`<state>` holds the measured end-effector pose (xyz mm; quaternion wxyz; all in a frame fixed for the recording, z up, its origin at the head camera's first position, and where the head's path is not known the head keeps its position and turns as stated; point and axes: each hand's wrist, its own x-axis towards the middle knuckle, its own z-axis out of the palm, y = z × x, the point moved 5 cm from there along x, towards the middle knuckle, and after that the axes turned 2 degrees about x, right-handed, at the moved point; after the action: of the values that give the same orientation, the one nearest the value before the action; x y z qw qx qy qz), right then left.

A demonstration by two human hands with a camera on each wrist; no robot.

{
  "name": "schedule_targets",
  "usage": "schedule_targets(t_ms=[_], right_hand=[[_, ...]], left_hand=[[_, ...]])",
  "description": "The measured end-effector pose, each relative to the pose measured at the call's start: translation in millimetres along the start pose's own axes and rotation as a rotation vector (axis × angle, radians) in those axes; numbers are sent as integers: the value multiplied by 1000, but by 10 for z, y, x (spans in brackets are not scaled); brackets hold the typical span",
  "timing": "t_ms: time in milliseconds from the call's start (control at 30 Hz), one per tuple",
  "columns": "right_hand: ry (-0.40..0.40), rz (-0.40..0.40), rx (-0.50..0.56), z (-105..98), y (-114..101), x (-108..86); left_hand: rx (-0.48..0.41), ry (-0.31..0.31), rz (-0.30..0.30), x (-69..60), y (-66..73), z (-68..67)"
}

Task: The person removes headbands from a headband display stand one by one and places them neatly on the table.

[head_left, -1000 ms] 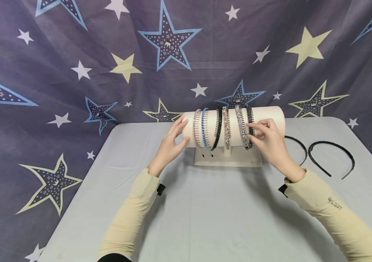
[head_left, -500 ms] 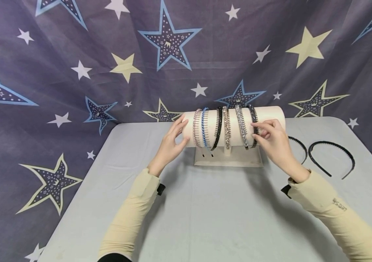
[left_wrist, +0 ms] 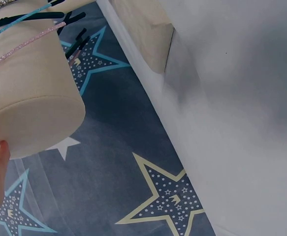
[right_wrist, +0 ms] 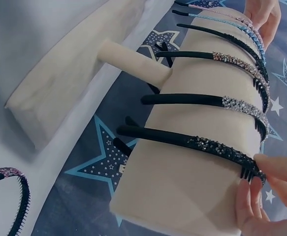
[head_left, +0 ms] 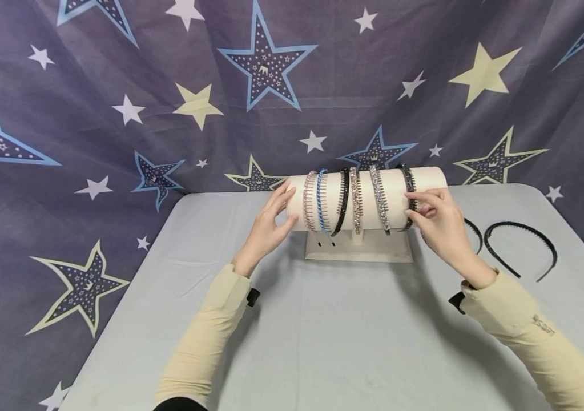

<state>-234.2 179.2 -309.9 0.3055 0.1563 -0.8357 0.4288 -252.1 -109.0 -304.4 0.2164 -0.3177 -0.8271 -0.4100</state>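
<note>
A cream padded headband display roll [head_left: 430,180] lies sideways on a stand, with several headbands round it. At the roll's left end, my left hand [head_left: 267,227] touches it with spread, fairly straight fingers. My right hand [head_left: 438,222] pinches the black sparkly toothed headband [right_wrist: 217,147], rightmost on the roll, between thumb and fingers. Left of it sits a silver rhinestone headband [head_left: 379,197], then a rose-gold one [head_left: 356,200], a black one [head_left: 342,200], a blue one [head_left: 321,201] and a pink one [head_left: 309,201]. The far ends of the headbands are partly hidden behind the roll.
The stand's flat base [head_left: 358,252] rests on a grey-covered table [head_left: 302,331]. Right of the stand lie a black headband [head_left: 520,225] and another headband [head_left: 474,231], partly behind my right hand. A star-patterned curtain [head_left: 271,131] hangs behind the table.
My right hand has slid the black sparkly headband rightward along the roll, widening the gap from the silver one. The left hand has stayed at the left end.
</note>
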Motion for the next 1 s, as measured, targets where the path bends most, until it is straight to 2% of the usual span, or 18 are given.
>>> schedule_targets(t_ms=[633,1000], right_hand=[[6,47,-22,-206,100,-39],[49,76,-34,-334,177,-39]], left_hand=[[0,-8,-9,7,-2,3],[-5,-10,-12,1,-6,1]])
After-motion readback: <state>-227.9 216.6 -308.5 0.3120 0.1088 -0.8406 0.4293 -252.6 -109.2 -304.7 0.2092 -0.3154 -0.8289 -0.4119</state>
